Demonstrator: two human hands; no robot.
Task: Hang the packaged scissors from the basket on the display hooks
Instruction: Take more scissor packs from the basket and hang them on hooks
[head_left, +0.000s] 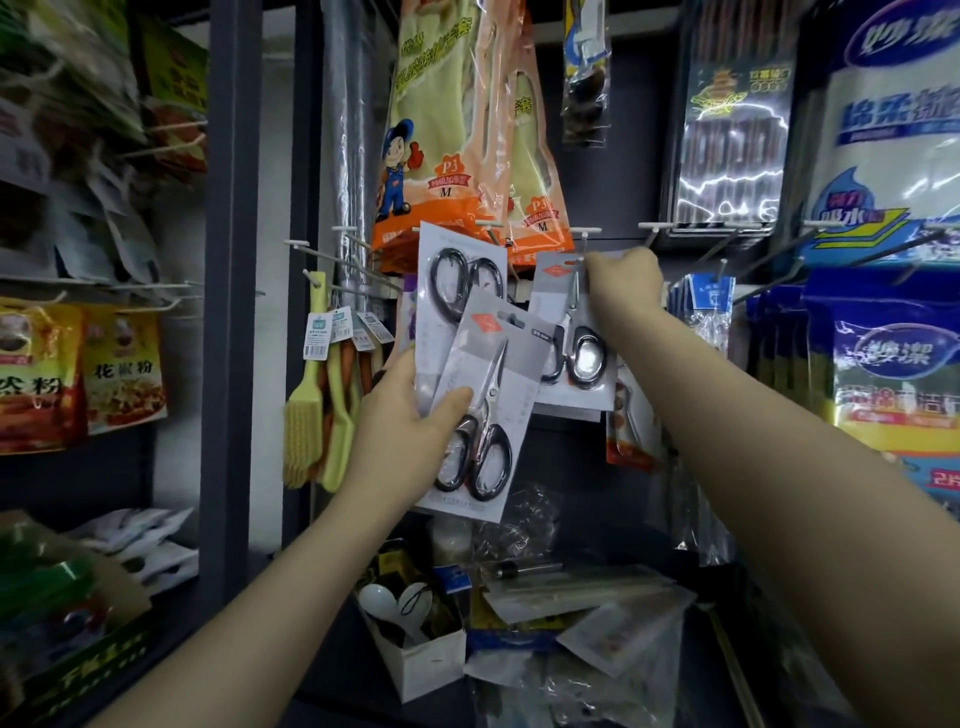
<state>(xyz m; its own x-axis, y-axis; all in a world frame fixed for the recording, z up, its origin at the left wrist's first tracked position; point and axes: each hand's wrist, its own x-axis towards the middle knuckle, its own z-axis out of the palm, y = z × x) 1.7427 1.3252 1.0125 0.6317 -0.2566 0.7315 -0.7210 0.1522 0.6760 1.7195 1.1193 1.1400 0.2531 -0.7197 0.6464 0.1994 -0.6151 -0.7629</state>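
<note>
Head view, left hand (402, 423) pinching two carded scissors packs, front scissors pack (480, 410) overlapping rear scissors pack (457, 291), right hand (623, 283) gripping the top of a third scissors pack (574, 343) at a white display hook (584, 241), yellow glove packs (441, 119) hanging above, yellow brushes (311, 395) at left.

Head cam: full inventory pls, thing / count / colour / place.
scissors packs: three seen, grey cards, black handles; two in left hand, one at hook
display hooks: several, white, mid row
rubber glove packs: at least two, yellow and orange, top centre
brushes: a few, yellow and orange, hanging left of centre
spice packets: several, yellow and red, left shelf
cloth packs: several, blue and white, right
white box: one, bottom centre, holds small items
left hand: holds two packs
right hand: holds one pack's top at hook
</note>
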